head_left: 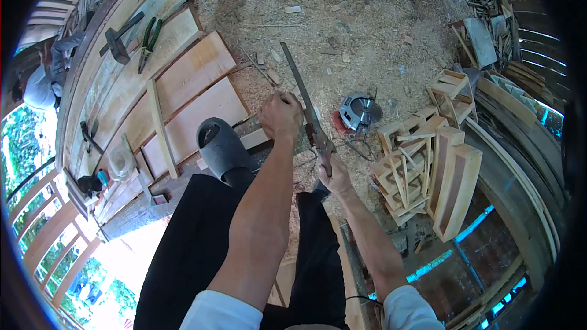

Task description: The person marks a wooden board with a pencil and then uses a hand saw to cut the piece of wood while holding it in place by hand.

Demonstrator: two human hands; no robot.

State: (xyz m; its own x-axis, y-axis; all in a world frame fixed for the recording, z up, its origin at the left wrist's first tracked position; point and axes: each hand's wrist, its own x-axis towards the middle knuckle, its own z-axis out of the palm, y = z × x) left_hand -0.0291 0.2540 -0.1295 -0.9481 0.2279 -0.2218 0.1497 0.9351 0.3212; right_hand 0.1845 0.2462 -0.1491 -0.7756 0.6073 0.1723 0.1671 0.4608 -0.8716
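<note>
My right hand (335, 174) is wrapped round the handle of a handsaw (302, 88), whose long, narrow blade points away from me. Just left of the blade, my left hand (281, 116) is closed, its fingers curled down over the end of a pale wood strip (254, 139) at the bench edge. The fingertips and the part of the strip beneath them are hidden. A dark grey shoe (223, 150) rests on the wood beside the strip.
A circular saw (359, 112) lies on the sawdust-covered floor at right, near stacked wooden frames (409, 171). On the left bench are a hammer (117, 46), pliers (148, 43) and boards (195, 64). Another person (43, 82) is at far left.
</note>
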